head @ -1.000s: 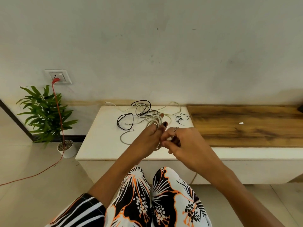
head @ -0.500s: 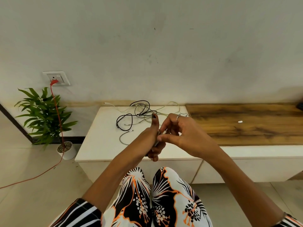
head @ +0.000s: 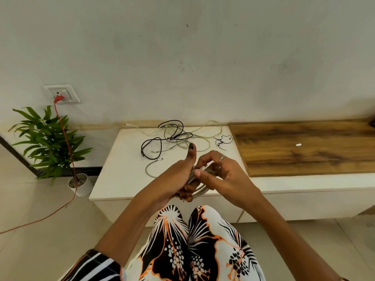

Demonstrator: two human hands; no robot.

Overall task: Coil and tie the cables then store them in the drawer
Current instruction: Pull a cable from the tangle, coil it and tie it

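Frame centre: left hand (head: 178, 179) closed round a coiled grey cable (head: 199, 189), right hand (head: 221, 177) pinching its loose end, likely tying; other cables (head: 172, 136) still tangled on tabletop (head: 121, 179) above, none stored.

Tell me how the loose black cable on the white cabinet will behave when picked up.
Probably floppy: the black cable lies in loose loops. Likely to snag, since pale cables cross it. Seemingly light, being thin.

Bare wooden top (head: 304, 157) rightward; tangled cables (head: 172, 138) ahead.
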